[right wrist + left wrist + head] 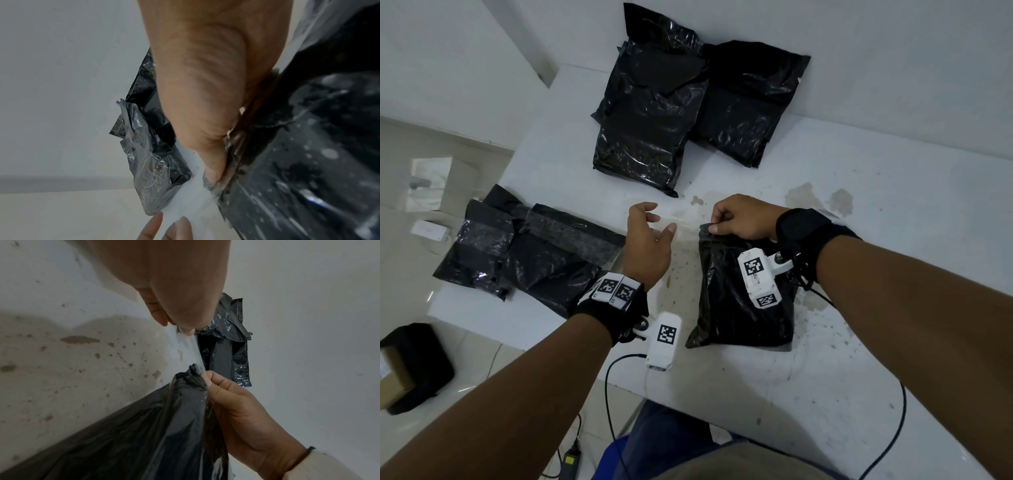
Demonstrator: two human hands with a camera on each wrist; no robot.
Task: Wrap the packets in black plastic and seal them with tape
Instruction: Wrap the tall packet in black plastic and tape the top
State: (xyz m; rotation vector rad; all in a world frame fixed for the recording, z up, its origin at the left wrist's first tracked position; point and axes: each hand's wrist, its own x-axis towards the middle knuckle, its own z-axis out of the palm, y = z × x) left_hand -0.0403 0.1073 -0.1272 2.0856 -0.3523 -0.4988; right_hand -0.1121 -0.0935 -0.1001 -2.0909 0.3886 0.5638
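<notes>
Here, right hand [739, 219] fingers pinching the black packet [743, 294] corner, left hand [649, 246] fingers pinching clear tape [195, 350]; no legible labels.

No words, brand names or numbers can be read in any of the three views. The only printed signs are black-and-white square code markers: two side by side on the left wrist band [615, 290], one on the white camera unit [665, 339] below that wrist, and two on the white camera unit [758, 277] at the right wrist. A pale label on the cardboard box [390, 377] at the lower left may carry print, but it is too small to make out.
</notes>
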